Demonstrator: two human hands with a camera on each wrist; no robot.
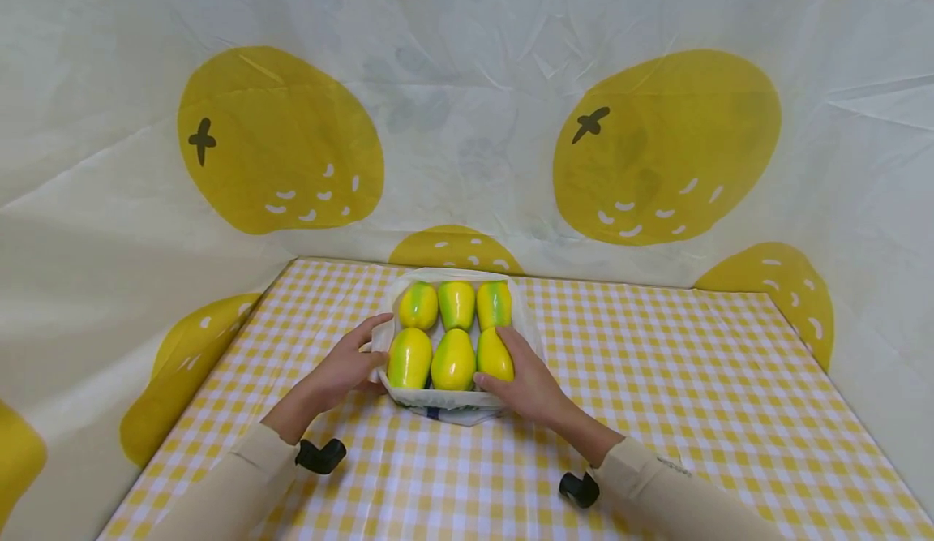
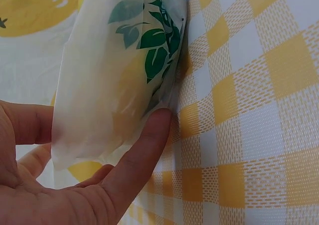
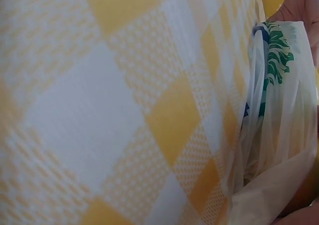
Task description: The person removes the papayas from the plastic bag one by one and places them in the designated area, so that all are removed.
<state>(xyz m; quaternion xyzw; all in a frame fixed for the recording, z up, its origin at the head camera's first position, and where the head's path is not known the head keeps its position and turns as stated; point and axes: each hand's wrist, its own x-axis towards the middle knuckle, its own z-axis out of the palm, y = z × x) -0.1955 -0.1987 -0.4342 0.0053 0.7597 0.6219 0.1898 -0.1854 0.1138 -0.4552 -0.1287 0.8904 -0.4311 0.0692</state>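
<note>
Several glossy yellow-green mangoes (image 1: 452, 360) lie in two rows inside a white plastic bag (image 1: 456, 399), its mouth spread open with upright sides. Green leaf print shows on the bag's outside in both wrist views. At the bag's left side, my left hand (image 1: 349, 367) holds the wall, with the thumb and fingers on either side of it in the left wrist view. My right hand (image 1: 531, 380) reaches over the right wall and grips the front right mango (image 1: 494, 356), thumb at its near side and fingers beyond. The right wrist view mostly hides this grip behind the bag.
The bag stands on a table with a yellow-and-white checked cloth (image 1: 657, 379), close to the back edge. Behind and beside the table hangs a white sheet (image 1: 467, 119) printed with large yellow fruit. Black wrist mounts (image 1: 321, 456) stick out from both sleeves.
</note>
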